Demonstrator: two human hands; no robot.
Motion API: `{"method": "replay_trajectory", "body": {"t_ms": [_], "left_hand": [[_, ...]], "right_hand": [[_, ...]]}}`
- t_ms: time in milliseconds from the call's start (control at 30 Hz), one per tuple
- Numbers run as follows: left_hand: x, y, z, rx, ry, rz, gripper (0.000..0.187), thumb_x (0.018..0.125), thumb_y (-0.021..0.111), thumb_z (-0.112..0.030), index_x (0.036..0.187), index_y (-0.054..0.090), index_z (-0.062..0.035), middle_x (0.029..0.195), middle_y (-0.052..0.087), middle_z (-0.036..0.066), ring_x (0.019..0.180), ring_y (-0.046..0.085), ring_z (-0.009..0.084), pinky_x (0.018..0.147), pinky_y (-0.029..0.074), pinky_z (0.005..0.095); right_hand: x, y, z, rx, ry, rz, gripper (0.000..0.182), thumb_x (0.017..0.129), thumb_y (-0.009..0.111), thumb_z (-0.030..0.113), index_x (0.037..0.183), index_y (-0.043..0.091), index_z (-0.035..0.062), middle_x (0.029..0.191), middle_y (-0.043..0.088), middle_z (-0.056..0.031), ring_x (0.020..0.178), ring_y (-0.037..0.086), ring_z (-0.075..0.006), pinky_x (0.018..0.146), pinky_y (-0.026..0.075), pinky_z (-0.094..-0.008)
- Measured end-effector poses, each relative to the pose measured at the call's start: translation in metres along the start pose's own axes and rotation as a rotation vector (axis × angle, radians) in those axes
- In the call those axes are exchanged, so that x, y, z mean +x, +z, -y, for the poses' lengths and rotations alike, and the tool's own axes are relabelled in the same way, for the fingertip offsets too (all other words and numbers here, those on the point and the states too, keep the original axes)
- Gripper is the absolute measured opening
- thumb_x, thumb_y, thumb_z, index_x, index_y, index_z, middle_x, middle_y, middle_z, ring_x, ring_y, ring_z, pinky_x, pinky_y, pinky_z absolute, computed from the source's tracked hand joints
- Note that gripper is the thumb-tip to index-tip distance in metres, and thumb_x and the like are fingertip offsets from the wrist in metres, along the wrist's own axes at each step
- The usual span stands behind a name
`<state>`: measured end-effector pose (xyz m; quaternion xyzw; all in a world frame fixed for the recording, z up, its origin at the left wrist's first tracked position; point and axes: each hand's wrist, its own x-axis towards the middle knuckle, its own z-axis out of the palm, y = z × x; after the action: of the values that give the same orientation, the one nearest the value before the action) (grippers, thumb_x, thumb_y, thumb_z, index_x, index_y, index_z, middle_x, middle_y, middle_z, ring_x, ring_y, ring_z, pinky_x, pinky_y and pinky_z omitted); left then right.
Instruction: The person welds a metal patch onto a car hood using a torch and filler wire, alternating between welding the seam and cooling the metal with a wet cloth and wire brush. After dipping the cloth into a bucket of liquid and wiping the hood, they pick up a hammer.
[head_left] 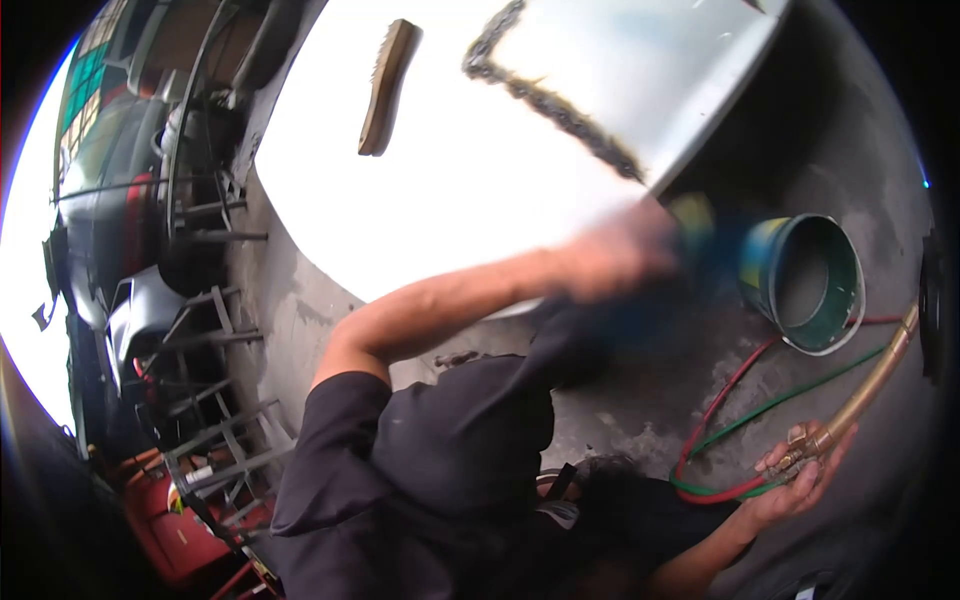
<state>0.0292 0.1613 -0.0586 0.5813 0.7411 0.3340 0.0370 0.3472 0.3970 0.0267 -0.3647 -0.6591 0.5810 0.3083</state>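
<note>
My right hand (800, 485), at the lower right, is closed around the valve end of a brass gas torch (862, 400). A red hose (715, 405) and a green hose (770, 400) run from the torch. My left arm reaches across the view, and my left hand (625, 250) is smeared by motion near the edge of a white panel (440, 210). Beside that hand is a blurred blue and yellow-green patch that I cannot make out. A dark, rough, burnt seam (570, 118) crosses the panel. On it lies a wooden-handled wire brush (390, 88), apart from both hands.
A blue-green bucket (775, 270) with a pale rim stands on the concrete floor (620, 430) at the right. Metal stands (225, 330) line the left side, with a car (110, 210) behind them. A red object (165, 525) sits at the lower left.
</note>
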Motion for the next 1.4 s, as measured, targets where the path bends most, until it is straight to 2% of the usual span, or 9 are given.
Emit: {"method": "replay_trajectory", "body": {"t_ms": [100, 267, 467, 533, 600, 900, 1067, 1167, 1400], "left_hand": [[0.001, -0.009, -0.061, -0.143, 0.127, 0.322, 0.05, 0.07, 0.078, -0.014, 0.12, 0.07, -0.0101, 0.128, 0.059, 0.018, 0.121, 0.055, 0.0352, 0.1, 0.046, 0.0463], [-0.015, -0.029, -0.03, -0.012, -0.029, -0.02, 0.044, 0.073, 0.074, 0.001, 0.116, 0.074, -0.0102, 0.125, 0.061, 0.02, 0.109, 0.059, 0.037, 0.088, 0.052, 0.0474], [-0.033, -0.052, 0.026, 0.294, -0.408, -0.232, 0.089, 0.09, 0.081, -0.012, 0.165, 0.034, -0.0168, 0.163, 0.031, 0.03, 0.148, 0.036, 0.0495, 0.117, 0.044, 0.0539], [-0.052, -0.074, 0.059, 0.432, -0.624, -0.131, 0.082, 0.107, 0.052, -0.051, 0.17, 0.019, -0.0115, 0.175, 0.01, 0.025, 0.161, 0.01, 0.0443, 0.13, 0.014, 0.0558], [-0.084, -0.094, 0.097, 0.637, -0.773, 0.067, 0.076, 0.11, 0.035, -0.056, 0.169, 0.019, -0.0104, 0.177, 0.009, 0.018, 0.164, 0.003, 0.0353, 0.132, 0.001, 0.0524], [-0.207, -0.17, 0.148, 0.608, -1.011, -0.158, 0.084, 0.109, 0.018, -0.066, 0.168, 0.022, -0.0063, 0.176, 0.017, 0.013, 0.164, 0.01, 0.0339, 0.132, 0.007, 0.0458], [-0.21, -0.164, 0.136, 0.576, -1.224, -0.327, 0.079, 0.111, 0.029, -0.056, 0.164, 0.028, 0.0027, 0.172, 0.018, 0.029, 0.162, 0.012, 0.0432, 0.13, 0.007, 0.054], [-0.19, -0.13, 0.106, 0.572, -1.135, -0.246, 0.082, 0.11, 0.033, -0.053, 0.163, 0.024, 0.0081, 0.167, 0.011, 0.042, 0.159, 0.007, 0.0526, 0.128, 0.005, 0.0611], [-0.089, -0.061, 0.012, 0.283, -0.558, -0.112, 0.069, 0.105, 0.059, -0.031, 0.163, 0.034, -0.0036, 0.17, 0.022, 0.03, 0.158, 0.021, 0.0496, 0.126, 0.021, 0.062]], "right_hand": [[0.002, -0.004, 0.0, 0.013, -0.004, 0.025, 0.075, 0.1, 0.042, 0.029, 0.164, 0.024, -0.0066, 0.109, 0.062, -0.0255, 0.061, 0.056, -0.0167, 0.046, 0.047, -0.0236], [-0.001, -0.011, -0.008, -0.012, 0.018, -0.01, 0.077, 0.101, 0.042, 0.031, 0.163, 0.022, -0.0089, 0.112, 0.061, -0.0279, 0.059, 0.054, -0.0165, 0.045, 0.045, -0.0246], [-0.004, -0.03, -0.023, -0.05, 0.092, -0.017, 0.078, 0.103, 0.041, 0.037, 0.162, 0.023, -0.0112, 0.121, 0.06, -0.0333, 0.062, 0.058, -0.0173, 0.042, 0.042, -0.0204], [-0.004, -0.036, -0.027, -0.085, 0.046, -0.02, 0.079, 0.103, 0.04, 0.039, 0.161, 0.024, -0.0112, 0.123, 0.059, -0.0344, 0.062, 0.058, -0.016, 0.042, 0.042, -0.0198], [-0.003, -0.052, -0.038, -0.003, 0.06, 0.037, 0.077, 0.103, 0.043, 0.04, 0.161, 0.03, -0.0091, 0.127, 0.06, -0.0306, 0.069, 0.058, -0.0174, 0.049, 0.043, -0.0238], [-0.003, -0.029, -0.022, -0.051, 0.019, 0.0, 0.072, 0.104, 0.041, 0.033, 0.161, 0.03, -0.0093, 0.124, 0.059, -0.031, 0.062, 0.055, -0.0168, 0.045, 0.041, -0.0212], [-0.004, -0.024, -0.014, -0.064, 0.011, -0.027, 0.077, 0.101, 0.043, 0.035, 0.162, 0.026, -0.0101, 0.113, 0.061, -0.0284, 0.059, 0.057, -0.0158, 0.044, 0.045, -0.0213], [-0.005, -0.024, -0.014, -0.011, 0.042, -0.027, 0.076, 0.1, 0.043, 0.03, 0.163, 0.026, -0.0085, 0.112, 0.061, -0.0232, 0.06, 0.058, -0.016, 0.044, 0.047, -0.0222], [0.004, -0.008, 0.003, 0.21, 0.028, 0.032, 0.077, 0.096, 0.053, 0.026, 0.163, 0.03, -0.0044, 0.103, 0.06, -0.0153, 0.06, 0.061, -0.0139, 0.045, 0.052, -0.0244]]}}
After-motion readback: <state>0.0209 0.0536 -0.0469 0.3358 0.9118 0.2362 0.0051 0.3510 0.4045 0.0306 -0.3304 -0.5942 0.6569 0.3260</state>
